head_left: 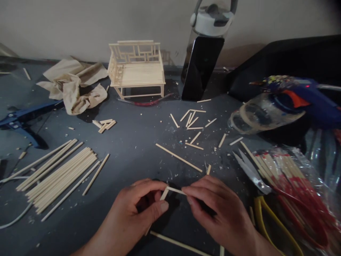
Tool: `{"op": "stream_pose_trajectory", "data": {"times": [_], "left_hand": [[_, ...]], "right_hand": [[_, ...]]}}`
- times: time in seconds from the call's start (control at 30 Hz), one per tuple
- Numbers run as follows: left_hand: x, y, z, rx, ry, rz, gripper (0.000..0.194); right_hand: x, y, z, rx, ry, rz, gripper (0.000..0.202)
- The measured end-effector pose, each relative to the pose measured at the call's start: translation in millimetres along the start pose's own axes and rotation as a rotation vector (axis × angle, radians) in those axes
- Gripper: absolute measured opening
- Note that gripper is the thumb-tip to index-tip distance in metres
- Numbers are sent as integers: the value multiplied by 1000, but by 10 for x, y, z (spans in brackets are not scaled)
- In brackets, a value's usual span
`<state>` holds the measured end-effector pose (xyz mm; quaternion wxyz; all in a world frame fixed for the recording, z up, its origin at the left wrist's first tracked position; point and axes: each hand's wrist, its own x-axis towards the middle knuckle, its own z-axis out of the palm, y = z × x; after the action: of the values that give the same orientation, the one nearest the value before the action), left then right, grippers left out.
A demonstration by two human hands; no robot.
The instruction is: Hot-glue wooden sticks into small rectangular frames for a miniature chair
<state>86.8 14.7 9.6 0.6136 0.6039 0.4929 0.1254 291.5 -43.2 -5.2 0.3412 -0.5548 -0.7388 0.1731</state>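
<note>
Between the thumb and fingers of my left hand [138, 206] is a thin wooden stick [164, 193], tilted. My right hand [215, 202] pinches a short wooden stick [176, 191], whose far end meets the top of the left one at an angle. Whether the two are joined I cannot tell. Just beyond my hands lies a long stick [178, 157], and another long stick [178, 244] lies on the near side. Further off, several short cut sticks [193, 119] are scattered. A miniature wooden bench [137, 73] with a lattice back stands by the wall.
Left: a bundle of sticks [62, 177], a blue-handled tool [29, 121] and crumpled paper [74, 89]. Behind: a phone [202, 67] leaning on a bottle [213, 23]. Right: scissors [255, 177], packaged sticks [298, 185], and a blue glue gun [306, 92] resting on a jar [263, 113].
</note>
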Motion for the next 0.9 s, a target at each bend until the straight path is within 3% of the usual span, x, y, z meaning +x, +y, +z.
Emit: {"op": "stream_pose_trajectory", "data": {"times": [0.9], "left_hand": [[3, 6, -15, -5, -17, 38, 18]], "right_hand": [[-9, 32, -15, -38, -23, -66, 25]]}}
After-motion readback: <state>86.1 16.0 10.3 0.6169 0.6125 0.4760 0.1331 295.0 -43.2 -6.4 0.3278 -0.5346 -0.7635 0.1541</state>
